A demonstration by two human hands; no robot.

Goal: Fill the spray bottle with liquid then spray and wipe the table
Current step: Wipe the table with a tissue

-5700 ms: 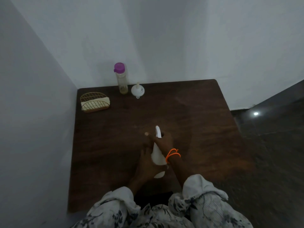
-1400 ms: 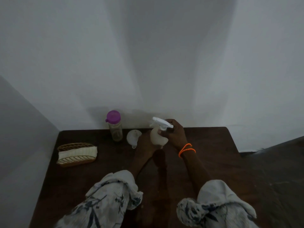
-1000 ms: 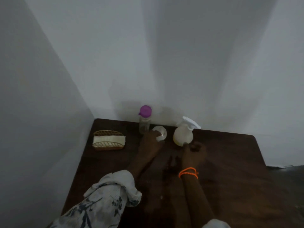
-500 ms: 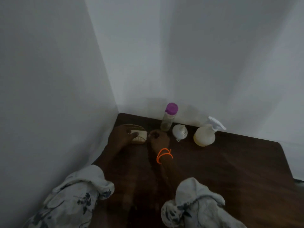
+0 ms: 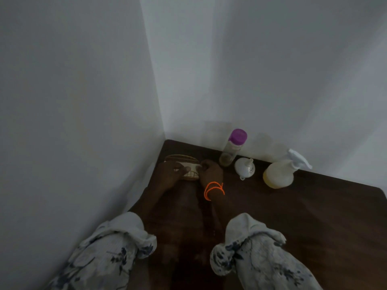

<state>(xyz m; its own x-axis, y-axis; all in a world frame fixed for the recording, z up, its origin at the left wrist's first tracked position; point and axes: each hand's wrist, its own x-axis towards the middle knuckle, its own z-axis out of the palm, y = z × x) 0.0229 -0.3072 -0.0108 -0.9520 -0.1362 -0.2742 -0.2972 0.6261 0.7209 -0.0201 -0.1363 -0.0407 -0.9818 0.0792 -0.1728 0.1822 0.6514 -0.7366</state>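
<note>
Dark wood tabletop fills a corner of pale grey walls. Left of the spray bottle, which stands filled by the back wall, the left hand curls over a wire napkin holder; the right hand pinches its napkin beside a purple-capped bottle and white funnel.

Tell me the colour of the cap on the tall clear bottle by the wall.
Purple. The cap shows clearly in the head view, the only one.
</note>
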